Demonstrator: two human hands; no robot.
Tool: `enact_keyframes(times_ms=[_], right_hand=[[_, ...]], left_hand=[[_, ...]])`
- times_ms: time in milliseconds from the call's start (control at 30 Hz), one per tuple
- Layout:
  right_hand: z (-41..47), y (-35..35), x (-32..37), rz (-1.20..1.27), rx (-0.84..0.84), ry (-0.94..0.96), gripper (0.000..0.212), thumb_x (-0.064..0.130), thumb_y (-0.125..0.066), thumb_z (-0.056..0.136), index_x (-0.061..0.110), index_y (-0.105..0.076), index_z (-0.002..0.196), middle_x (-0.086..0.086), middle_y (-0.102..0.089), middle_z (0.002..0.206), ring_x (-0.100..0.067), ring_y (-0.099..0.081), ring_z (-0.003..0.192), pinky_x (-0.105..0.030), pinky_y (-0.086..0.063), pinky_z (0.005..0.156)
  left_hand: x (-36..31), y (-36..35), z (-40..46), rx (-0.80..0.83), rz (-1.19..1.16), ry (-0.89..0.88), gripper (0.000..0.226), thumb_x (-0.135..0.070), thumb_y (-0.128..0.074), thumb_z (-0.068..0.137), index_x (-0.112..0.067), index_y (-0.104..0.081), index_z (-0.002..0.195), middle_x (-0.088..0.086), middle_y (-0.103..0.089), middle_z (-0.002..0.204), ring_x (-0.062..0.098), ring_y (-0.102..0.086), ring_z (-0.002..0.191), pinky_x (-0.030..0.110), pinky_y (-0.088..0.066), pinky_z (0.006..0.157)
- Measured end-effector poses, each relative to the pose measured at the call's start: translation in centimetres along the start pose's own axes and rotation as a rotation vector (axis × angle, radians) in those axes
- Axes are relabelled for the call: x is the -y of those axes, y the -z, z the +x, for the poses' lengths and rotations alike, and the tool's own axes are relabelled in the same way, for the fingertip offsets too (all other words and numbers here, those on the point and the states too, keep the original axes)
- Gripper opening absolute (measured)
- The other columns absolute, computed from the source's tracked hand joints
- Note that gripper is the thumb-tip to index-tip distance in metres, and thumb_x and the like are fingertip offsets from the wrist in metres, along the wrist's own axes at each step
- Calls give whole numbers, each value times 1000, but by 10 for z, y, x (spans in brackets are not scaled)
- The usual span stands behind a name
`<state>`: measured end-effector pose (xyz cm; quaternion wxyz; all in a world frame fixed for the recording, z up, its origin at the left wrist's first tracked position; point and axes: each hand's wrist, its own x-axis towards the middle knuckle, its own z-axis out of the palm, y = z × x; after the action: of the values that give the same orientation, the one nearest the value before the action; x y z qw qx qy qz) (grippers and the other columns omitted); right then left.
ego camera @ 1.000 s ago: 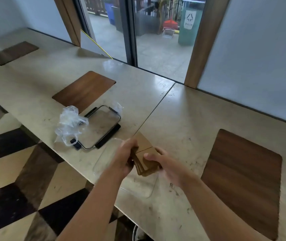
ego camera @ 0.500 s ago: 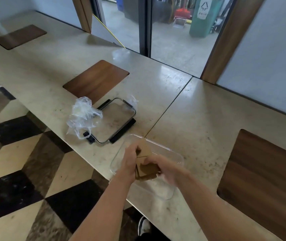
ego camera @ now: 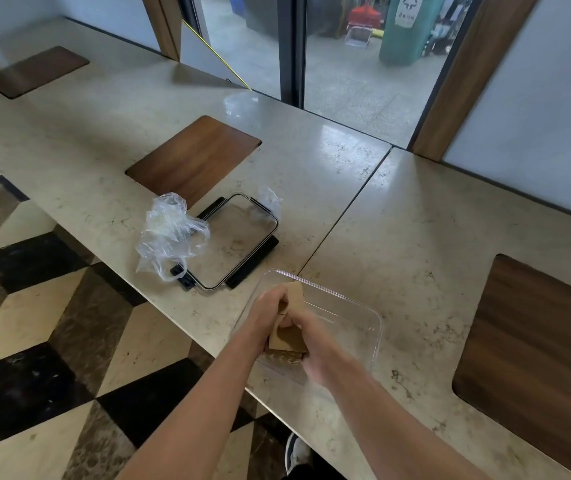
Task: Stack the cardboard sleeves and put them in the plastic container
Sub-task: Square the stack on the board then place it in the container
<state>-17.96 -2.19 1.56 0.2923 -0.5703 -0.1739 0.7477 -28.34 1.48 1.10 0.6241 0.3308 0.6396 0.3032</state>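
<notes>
Both hands, left hand (ego camera: 270, 311) and right hand (ego camera: 315, 341), clamp cardboard sleeves (ego camera: 287, 341) inside the plastic container (ego camera: 357, 317) by the counter edge.

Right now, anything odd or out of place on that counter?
Mostly tidy. A crumpled plastic bag lies partly on the container lid. The plastic container sits at the counter edge while both hands hold the cardboard sleeves in it.

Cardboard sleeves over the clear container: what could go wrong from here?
1. The plastic container sits at the counter edge; pressing down could tip it off.
2. The cardboard sleeves, gripped by the left hand and right hand, look unevenly aligned and may fan apart on release.
</notes>
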Motion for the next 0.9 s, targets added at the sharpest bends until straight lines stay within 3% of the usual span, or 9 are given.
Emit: enact_keyframes(times_ms=[133, 267, 367, 500, 600, 733, 833, 900], right_hand=[[6, -7, 0, 60, -45, -26, 23, 13, -62, 77, 7, -69, 97, -12, -72, 80, -29, -68, 77, -34, -57, 63], [8, -6, -2, 74, -82, -28, 30, 15, -65, 74, 6, -70, 102, -15, -72, 90, -32, -67, 83, -35, -56, 66], [10, -5, -2, 107, -93, -35, 25, 15, -64, 75, 7, -72, 97, -16, -72, 89, -34, -68, 83, -40, -58, 72], [11, -7, -1, 160, -74, -43, 12, 14, -60, 79, 10, -71, 82, -10, -72, 71, -25, -69, 62, -30, -58, 55], [13, -10, -1, 194, -76, -38, 12, 14, -59, 78, 11, -71, 80, -11, -72, 71, -27, -69, 68, -31, -58, 58], [15, -18, -3, 231, -131, -47, 20, 14, -61, 79, 9, -73, 93, -18, -73, 86, -33, -70, 79, -34, -58, 62], [15, -22, -4, 239, -158, -57, 32, 17, -62, 77, 5, -74, 104, -21, -73, 95, -35, -71, 86, -37, -59, 66], [14, -24, -4, 236, -149, -52, 29, 17, -62, 79, 6, -74, 102, -19, -74, 92, -34, -72, 83, -35, -59, 62]], left_hand=[[-6, 3, 2, 42, 41, -7, 13, -33, -48, 73, -24, -43, 66, 1, -46, 72, 20, -41, 72, 38, -36, 70], [-5, 2, 3, 36, 66, 10, 14, -34, -48, 77, -23, -44, 68, 0, -47, 72, 19, -43, 72, 36, -38, 66], [-3, -1, 6, -32, 102, 75, 19, -33, -52, 86, -21, -51, 72, 2, -52, 71, 20, -49, 70, 34, -41, 63], [-1, -4, 8, -66, 131, 112, 25, -37, -53, 85, -18, -59, 70, 6, -58, 73, 24, -54, 70, 35, -45, 65], [-6, -4, 7, -66, 147, 114, 26, -40, -53, 78, -17, -62, 70, 7, -61, 74, 25, -57, 71, 37, -47, 67], [-14, -2, 6, -32, 189, 119, 22, -40, -54, 67, -19, -62, 66, 5, -61, 70, 23, -57, 69, 35, -48, 68], [-18, 0, 8, -15, 256, 127, 31, -42, -54, 64, -16, -66, 77, 7, -63, 75, 24, -59, 72, 35, -48, 69], [-19, 2, 10, -11, 273, 138, 39, -44, -54, 65, -13, -68, 84, 8, -65, 79, 24, -61, 75, 34, -48, 70]])
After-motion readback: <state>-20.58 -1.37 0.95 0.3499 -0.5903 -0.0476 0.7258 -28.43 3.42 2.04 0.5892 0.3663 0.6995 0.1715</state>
